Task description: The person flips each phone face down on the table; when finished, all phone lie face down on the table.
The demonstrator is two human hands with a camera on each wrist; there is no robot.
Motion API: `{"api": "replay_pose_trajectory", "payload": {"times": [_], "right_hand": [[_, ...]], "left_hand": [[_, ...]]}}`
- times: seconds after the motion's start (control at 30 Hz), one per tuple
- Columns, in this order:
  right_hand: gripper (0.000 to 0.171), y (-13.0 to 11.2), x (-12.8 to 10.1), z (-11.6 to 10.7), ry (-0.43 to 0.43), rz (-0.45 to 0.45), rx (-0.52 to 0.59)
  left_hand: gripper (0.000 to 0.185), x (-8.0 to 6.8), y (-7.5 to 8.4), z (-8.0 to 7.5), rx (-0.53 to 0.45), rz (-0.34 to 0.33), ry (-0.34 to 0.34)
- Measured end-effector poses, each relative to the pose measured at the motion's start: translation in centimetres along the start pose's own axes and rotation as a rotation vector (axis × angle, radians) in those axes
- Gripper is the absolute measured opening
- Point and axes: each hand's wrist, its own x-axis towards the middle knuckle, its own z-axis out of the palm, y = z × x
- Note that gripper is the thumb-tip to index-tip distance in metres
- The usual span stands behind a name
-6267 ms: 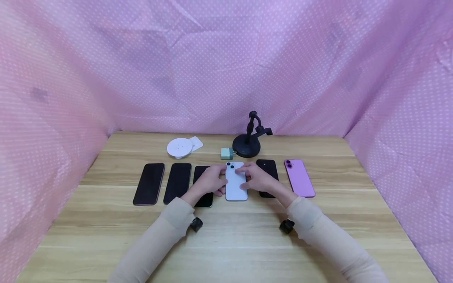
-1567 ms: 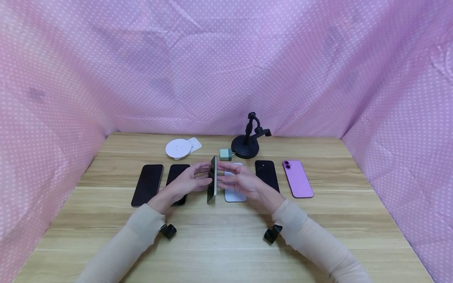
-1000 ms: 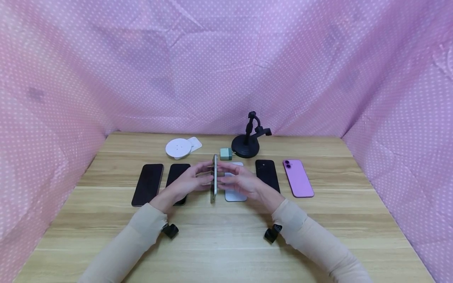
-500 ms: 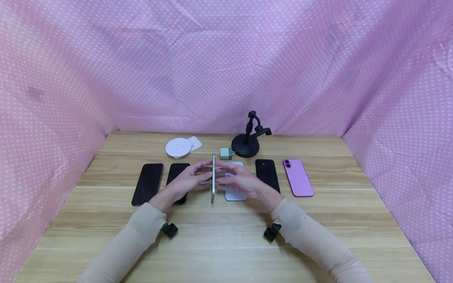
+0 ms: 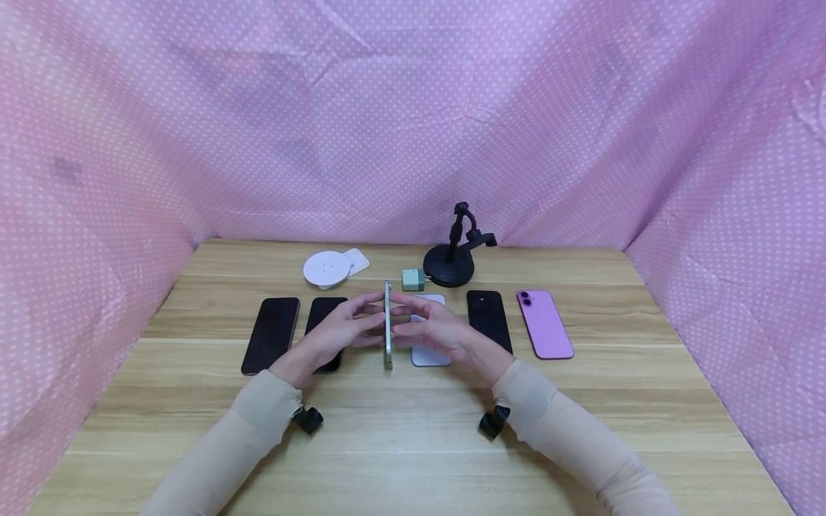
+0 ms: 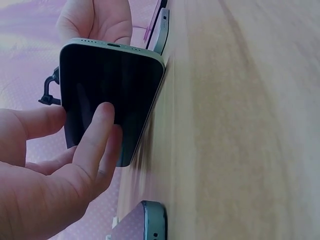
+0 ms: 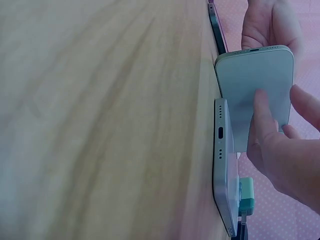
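While the head view looks down on the table (image 5: 413, 430), a green phone (image 5: 388, 326) stands on its long edge mid-row, pressed between both hands: left hand (image 5: 335, 333) flat on its left face, right hand (image 5: 439, 335) flat on its right face, fingers straight on both. Judging by the row, approx half is done: white phone (image 5: 431, 351), black phone (image 5: 488, 319) & purple phone (image 5: 544, 324) on the right lie backs up; two dark phones (image 5: 272, 335) on the left lie screens up, so those look left to do, w/ the green one partway. Far side: white charging pad (image 5: 328, 269), green plug (image 5: 413, 279), black stand (image 5: 454, 251).

Left wrist view: gives what the head view can't, i.e. the phone's dark screen (image 6: 107, 100) faces the left hand, thumb (image 6: 97, 137) laid on the glass; the right hand's fingers (image 6: 95, 20) show behind the port end. Phone's lower edge sits on or just off the wood, can't tell which.

Right wrist view: shows the opposite face, pale green back (image 7: 255, 90), w/ right fingers (image 7: 267, 130) flat on it & the left hand (image 7: 270, 22) beyond. White phone (image 7: 223, 160) lies flat just beside, plug (image 7: 246, 195) past it. Neither wrist cam shows the full row.
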Motion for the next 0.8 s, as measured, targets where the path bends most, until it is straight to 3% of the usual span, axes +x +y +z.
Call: {"api": "replay_pose_trajectory", "payload": {"times": [0.8], "right_hand": [[0.075,0.57,0.7,0.44,0.034,0.024,-0.21]], "left_hand": [[0.057,-0.34,-0.3,-0.62,-0.019,0.019,-0.028]]}}
